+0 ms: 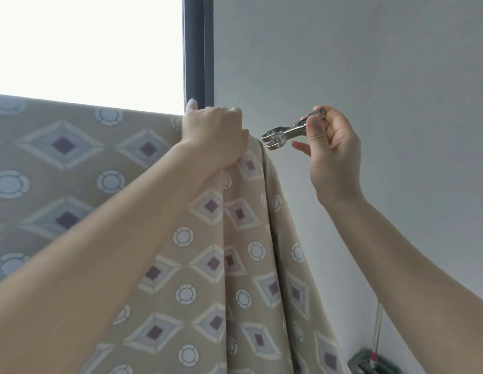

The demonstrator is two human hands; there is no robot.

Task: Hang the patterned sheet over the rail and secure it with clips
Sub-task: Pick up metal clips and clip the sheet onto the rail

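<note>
Sheet: the patterned sheet point(197, 265), beige with diamonds and rings, hung draped over the top line where the rail should run; the rail itself was hidden under cloth. Flat to the left, gathered into deep folds at its right end.
Left hand: the left hand point(214, 133) was closed over the top edge at the gathered corner, fingers curled over the far side, pressing the bunched cloth in place.
Right hand: the right hand point(333, 147) pinched the handles of a metal clip point(286, 130) between thumb and fingers; the clip's mouth stood parted, pointing at the sheet's corner, just beside it but not touching.
Step judged: first visible clip about to go on; no other clip could be seen on the sheet.
Risk, bite: the bunch looked thick; the clip might catch only outer folds and miss the rail, so the corner could sag.
Risk, slip: if the left hand eased off early, the heavy hanging folds might drag the edge off.
Risk, fingers: the clip's mouth sat close to the left knuckles; a pinch was possible.
Room: plain pale wall point(369, 63) right; bright window point(86, 44) with dark frame point(198, 49) behind; a small dark green object point(369, 360) low right, unclear.
</note>
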